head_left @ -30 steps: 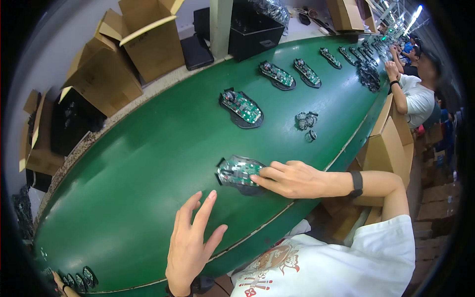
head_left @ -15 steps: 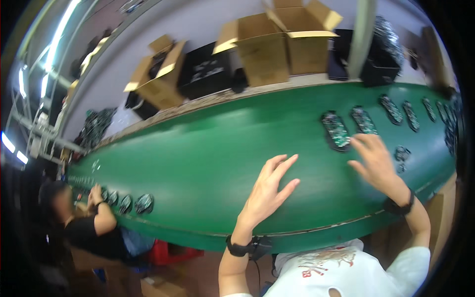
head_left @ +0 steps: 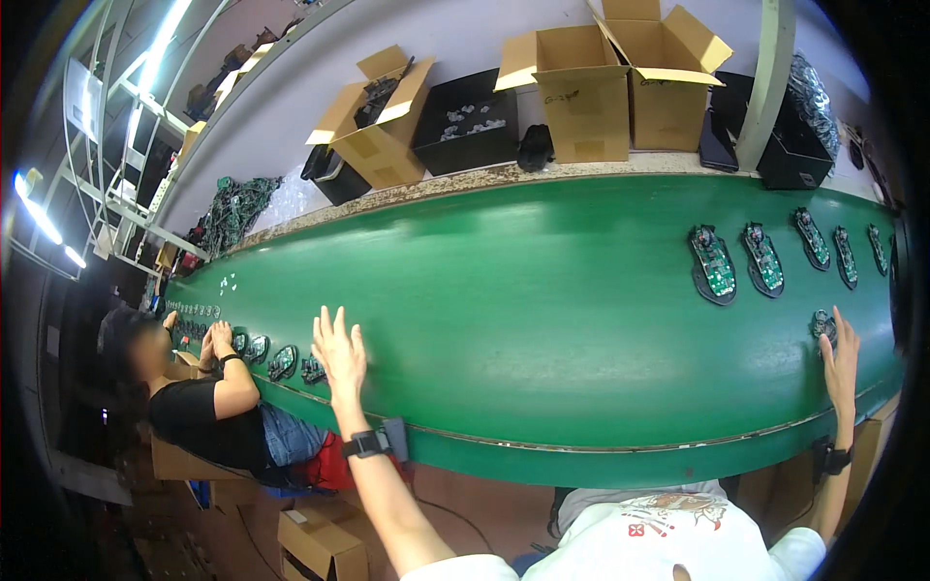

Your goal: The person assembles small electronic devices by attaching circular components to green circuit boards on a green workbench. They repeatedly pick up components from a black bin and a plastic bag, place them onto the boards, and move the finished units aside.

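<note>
Both grips open, empty: left hand spread flat on green belt surface, right hand touching small dark round circuit part.

Belt mid open btw hands; boards crowd right end.

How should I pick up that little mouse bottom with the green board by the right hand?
Probably by its two long edges, coming straight down from above. The mouse base lies flat on the green belt with the circuit board facing up, so a pinch across the black rim avoids the parts. The right hand is already touching it.
</note>
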Action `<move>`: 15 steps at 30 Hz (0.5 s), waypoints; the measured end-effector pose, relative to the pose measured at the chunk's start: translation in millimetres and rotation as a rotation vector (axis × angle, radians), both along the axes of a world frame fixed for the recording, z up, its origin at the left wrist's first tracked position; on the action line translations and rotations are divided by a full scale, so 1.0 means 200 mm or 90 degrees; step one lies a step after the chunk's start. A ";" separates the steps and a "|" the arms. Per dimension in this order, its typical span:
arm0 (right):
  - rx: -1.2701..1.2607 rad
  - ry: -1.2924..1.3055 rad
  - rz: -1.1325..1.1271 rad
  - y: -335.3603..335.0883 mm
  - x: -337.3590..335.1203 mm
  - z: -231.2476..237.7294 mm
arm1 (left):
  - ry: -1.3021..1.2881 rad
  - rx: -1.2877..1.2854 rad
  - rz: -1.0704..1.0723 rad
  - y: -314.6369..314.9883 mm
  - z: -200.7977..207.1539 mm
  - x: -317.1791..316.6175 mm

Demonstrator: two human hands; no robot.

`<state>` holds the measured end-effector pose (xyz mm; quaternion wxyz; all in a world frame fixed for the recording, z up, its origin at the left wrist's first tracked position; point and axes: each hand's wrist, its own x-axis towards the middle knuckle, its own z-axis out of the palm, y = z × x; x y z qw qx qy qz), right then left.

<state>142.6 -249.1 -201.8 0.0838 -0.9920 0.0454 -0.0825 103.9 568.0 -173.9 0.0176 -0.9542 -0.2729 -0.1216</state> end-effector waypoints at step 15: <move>0.009 -0.002 0.081 0.21 0.13 0.03 | 0.067 -0.184 0.306 0.69 -0.11 -0.21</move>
